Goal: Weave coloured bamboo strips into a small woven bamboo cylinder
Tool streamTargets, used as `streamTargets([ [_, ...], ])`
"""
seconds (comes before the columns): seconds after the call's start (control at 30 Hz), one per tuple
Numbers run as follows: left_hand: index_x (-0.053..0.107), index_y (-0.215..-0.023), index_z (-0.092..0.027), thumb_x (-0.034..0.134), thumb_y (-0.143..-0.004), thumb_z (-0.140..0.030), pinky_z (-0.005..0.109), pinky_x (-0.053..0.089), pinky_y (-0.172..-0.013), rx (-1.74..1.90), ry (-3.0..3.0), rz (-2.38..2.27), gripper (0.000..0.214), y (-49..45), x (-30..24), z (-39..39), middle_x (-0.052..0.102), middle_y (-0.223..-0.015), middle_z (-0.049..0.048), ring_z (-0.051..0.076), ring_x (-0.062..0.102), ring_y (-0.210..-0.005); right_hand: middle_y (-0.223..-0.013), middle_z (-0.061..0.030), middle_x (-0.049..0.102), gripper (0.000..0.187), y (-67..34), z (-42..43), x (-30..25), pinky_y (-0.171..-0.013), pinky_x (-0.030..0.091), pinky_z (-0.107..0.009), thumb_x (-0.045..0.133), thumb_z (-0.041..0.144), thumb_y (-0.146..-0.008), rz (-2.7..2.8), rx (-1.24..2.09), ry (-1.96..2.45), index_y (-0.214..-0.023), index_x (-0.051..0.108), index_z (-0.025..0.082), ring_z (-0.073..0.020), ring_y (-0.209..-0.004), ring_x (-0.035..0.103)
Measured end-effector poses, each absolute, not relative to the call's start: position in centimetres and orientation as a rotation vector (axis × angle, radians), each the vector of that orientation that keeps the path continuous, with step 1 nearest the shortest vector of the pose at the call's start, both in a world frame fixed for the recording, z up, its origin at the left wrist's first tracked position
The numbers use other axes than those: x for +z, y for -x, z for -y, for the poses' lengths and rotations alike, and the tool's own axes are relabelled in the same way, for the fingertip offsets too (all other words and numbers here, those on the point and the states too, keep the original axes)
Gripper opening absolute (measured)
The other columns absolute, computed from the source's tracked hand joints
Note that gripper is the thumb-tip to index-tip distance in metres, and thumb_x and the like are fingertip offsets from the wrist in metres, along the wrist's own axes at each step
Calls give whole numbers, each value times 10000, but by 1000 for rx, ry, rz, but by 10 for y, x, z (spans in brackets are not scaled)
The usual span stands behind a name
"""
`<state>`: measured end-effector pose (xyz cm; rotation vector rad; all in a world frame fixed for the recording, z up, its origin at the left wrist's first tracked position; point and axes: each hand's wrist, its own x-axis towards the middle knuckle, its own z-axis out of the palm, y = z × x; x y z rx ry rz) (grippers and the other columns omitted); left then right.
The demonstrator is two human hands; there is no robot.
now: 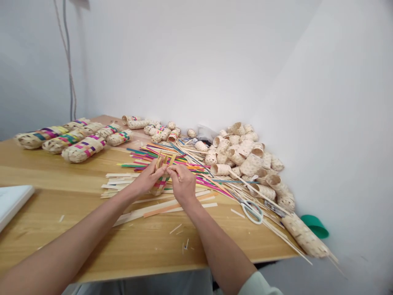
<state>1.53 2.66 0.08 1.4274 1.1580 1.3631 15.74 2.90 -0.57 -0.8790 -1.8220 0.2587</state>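
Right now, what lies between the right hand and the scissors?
In the head view, loose flat strips, some pink or orange, lie on the tabletop between the right hand and the scissors.

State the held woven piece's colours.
The woven piece is pale with pink and green patches, seen in the head view.

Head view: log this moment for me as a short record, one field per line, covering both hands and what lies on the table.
Left hand: holding a small woven piece, strip ends sticking up
Right hand: thumb and fingers at the piece's upper part
Around the hands: loose strips, dyed and plain
Table left: woven pieces with coloured bands
Table right: heap of pale woven tubes, some open-ended
Scissors: pale handles, beside strips
Table: wooden
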Motion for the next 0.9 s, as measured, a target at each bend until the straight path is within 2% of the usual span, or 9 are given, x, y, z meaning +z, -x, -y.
streamTargets([
  [0.13,609,-935,-240,701,-673,-455,403,386,-1048,1367,-1385,-1118,351,-16,2,-25,665,-1143,73,311,524,-1196,-872,-39,716,163,-155,-30,-6,-821,490,-298,541,280,-895,1748,373,941,-804,666,228,-182,-842,646],
  [0.23,637,-966,-237,722,-679,-471,386,382,-1060,1392,-1371,-1101,380,-13,2,-25,684,-1139,75,309,519,-1225,-849,-27,711,176,-155,-31,-4,-806,502,-290,523,289,-898,1703,470,958,-819,666,223,-172,-825,648],
  [0.33,641,-1080,-227,683,-749,-525,366,424,-1023,1419,-1275,-1051,447,-7,1,-27,692,-1160,83,291,532,-1230,-970,-53,709,238,-159,-32,-2,-822,521,-290,501,333,-922,1618,511,875,-1025,676,210,-174,-902,657],
  [0.43,595,-1232,-207,559,-845,-598,373,505,-911,1405,-1035,-855,552,-4,1,-30,696,-1181,111,276,611,-1124,-1144,-102,677,394,-163,-35,-4,-891,520,-322,516,381,-926,1555,500,863,-1264,594,195,-199,-1041,645],
  [0.57,603,-1250,-187,464,-901,-604,381,547,-808,1393,-758,-737,562,-4,3,-34,722,-1117,126,266,676,-968,-1323,-120,614,518,-160,-38,-17,-981,496,-357,513,450,-935,1708,685,871,-1400,499,223,-223,-1211,592],
  [0.7,598,-1257,-175,430,-915,-607,377,554,-785,1452,-633,-735,575,-3,4,-38,728,-1088,123,255,685,-915,-1397,-116,570,545,-154,-39,-30,-1039,465,-386,457,497,-961,1746,854,865,-1436,470,231,-226,-1257,573],
  [0.9,608,-1216,-216,419,-857,-712,388,556,-768,1509,-607,-747,641,-1,8,-39,735,-1035,92,259,676,-918,-1338,-98,623,548,-155,-38,-31,-1045,461,-395,393,562,-967,1746,879,914,-1368,563,228,-224,-1253,578],
])
